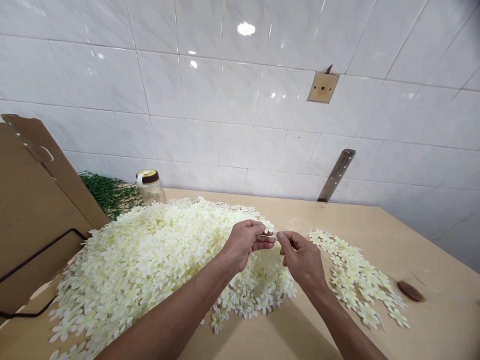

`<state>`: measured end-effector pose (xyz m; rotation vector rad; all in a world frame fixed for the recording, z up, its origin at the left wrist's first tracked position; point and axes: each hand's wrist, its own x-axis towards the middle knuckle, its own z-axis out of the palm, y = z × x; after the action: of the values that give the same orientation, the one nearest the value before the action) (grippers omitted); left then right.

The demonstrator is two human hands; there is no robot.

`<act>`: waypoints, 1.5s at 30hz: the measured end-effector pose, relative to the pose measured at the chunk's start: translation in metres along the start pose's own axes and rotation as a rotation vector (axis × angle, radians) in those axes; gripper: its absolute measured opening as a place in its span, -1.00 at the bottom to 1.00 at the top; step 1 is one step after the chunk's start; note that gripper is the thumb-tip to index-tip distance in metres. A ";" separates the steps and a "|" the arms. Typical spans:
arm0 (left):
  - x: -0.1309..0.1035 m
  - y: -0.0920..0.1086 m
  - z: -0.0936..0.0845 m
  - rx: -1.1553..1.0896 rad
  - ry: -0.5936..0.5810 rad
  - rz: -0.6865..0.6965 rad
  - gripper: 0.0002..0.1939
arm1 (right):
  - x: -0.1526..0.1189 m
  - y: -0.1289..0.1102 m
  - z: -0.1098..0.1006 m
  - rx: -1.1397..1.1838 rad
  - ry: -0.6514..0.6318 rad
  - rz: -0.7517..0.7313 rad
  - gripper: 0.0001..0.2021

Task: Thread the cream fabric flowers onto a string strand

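My left hand (247, 242) is above the right part of a big heap of cream-white artificial flowers (150, 255). Its thumb and index finger pinch a small white flower (267, 226). Close beside it, my right hand (302, 257) has its fingers pressed together at the thumb tip; whatever they hold is too small to make out. A narrower strip of similar flowers (352, 275) lies on the table to the right of my right hand.
A clear bottle with a brown and yellow lid (150, 185) stands behind the heap, near green netting (108, 192). Cardboard (41, 200) stands at left. A brown oval object (410, 290) lies on the table (442, 320) at right. A metal bracket (336, 175) is against the tiled wall.
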<state>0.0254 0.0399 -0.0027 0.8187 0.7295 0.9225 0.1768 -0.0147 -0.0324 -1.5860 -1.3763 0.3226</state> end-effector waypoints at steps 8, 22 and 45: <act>-0.002 0.000 0.001 0.001 -0.039 -0.001 -0.97 | 0.001 0.003 0.001 0.081 0.030 0.036 -0.56; -0.003 0.001 0.002 -0.018 -0.018 0.017 -0.95 | -0.002 -0.007 0.001 0.266 -0.089 0.067 -0.61; 0.002 0.005 -0.005 0.040 0.046 0.045 -0.96 | 0.010 0.007 -0.011 0.729 -0.416 0.304 -0.70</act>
<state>0.0202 0.0451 -0.0012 0.8539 0.7743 0.9722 0.1921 -0.0101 -0.0284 -1.1266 -1.1087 1.2426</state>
